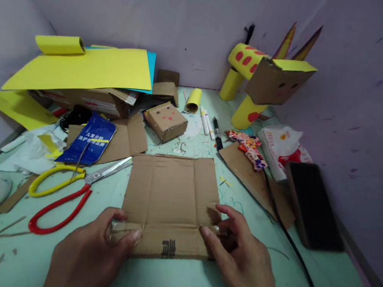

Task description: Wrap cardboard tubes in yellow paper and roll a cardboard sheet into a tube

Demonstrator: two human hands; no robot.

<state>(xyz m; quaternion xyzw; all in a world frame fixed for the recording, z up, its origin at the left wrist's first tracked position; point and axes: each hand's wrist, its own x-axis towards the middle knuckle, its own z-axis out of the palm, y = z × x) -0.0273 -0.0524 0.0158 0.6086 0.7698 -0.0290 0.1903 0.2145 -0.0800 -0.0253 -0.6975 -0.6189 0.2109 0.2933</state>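
A creased brown cardboard piece (pixel 172 190) lies before me on the pale green tabletop, with fold lines across it and dark printed characters on its near flap. My left hand (pixel 94 248) grips the near left corner, thumb on top and fingers around the edge. At the near right corner my right hand (pixel 240 255) pinches the cardboard between thumb and fingers. Shiny clear tape shows at both gripped corners. Scissors (pixel 92 177) with one yellow and one red handle lie left of the cardboard, blades parted, their tip close to its left edge.
A cardboard giraffe-like figure (pixel 274 84) stands at the back right. A small box with a drawn face (pixel 166 121), markers (pixel 206 123) and a yellow tube (pixel 193 100) sit behind. Right are a phone (pixel 314 206), tissue pack (pixel 279 149) and black cable (pixel 291 245); yellow sheets (pixel 84 69) lie left.
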